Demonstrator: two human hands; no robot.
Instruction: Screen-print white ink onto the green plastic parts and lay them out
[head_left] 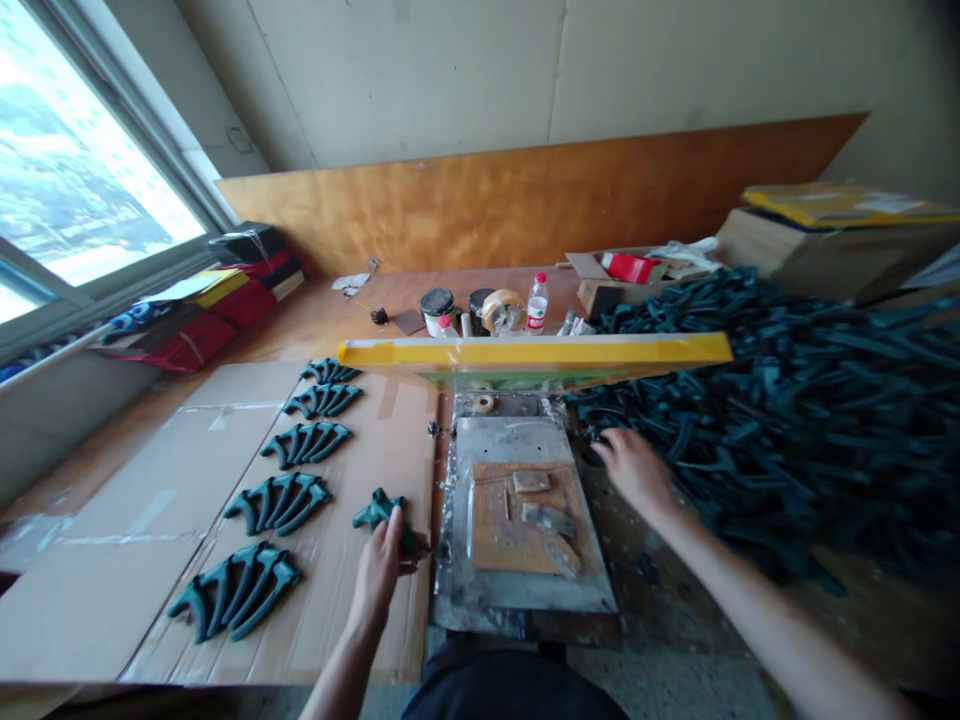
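Holding green pieces [370, 512], left hand [384, 560]; right hand [634, 468] beside pile [795, 420].

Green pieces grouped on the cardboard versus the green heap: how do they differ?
The grouped pieces lie in orderly fans; the heap is a jumble. The grouped pieces lie left of the metal plate, the heap right of it. The heap holds far more than the grouped pieces. Both are dark green.
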